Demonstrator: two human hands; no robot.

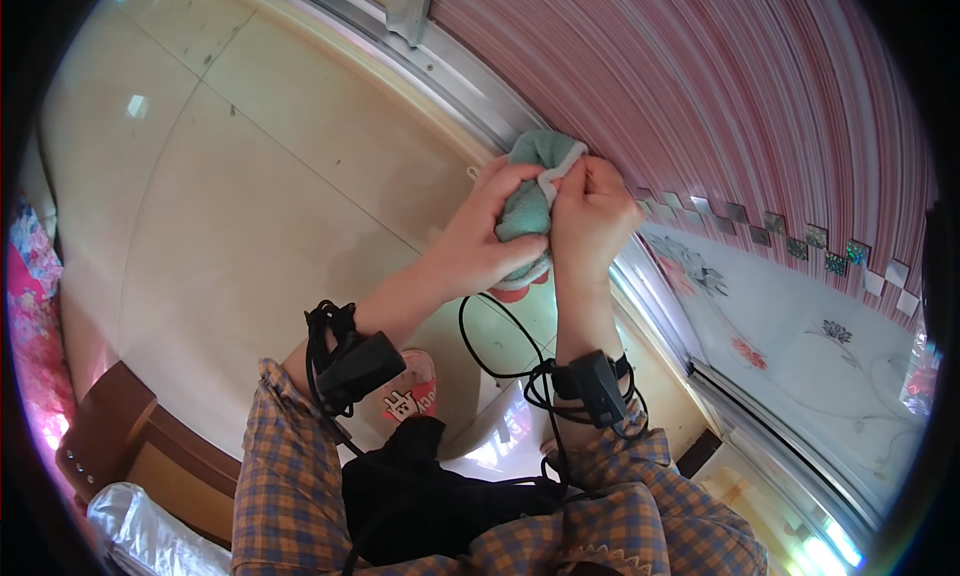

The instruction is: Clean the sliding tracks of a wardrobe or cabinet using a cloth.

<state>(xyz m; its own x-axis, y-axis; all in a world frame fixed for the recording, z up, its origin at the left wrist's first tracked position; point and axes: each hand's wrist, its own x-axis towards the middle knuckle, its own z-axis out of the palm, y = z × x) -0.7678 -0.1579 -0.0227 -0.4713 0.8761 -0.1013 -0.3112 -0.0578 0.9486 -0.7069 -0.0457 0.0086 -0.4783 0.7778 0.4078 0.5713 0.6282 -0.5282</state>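
A green cloth [527,214] with a pale edge is bunched up between my two hands, close to the pink striped panel. My left hand [475,238] wraps round its left side, fingers on top and thumb lower down. With bent fingers, my right hand [592,221] grips the cloth's pale edge on the right. Some red shows just under the cloth's lower end; what it belongs to is hidden. Black straps with small dark boxes and cables sit on both my wrists.
The striped panel [700,86] and a white flowered panel [800,346] rise at the right, in a metal frame. Pale tiles [240,196] cover the floor. Below are a pink slipper [424,376] and, at lower left, brown wooden furniture [160,456]. A black cable loop hangs between my forearms.
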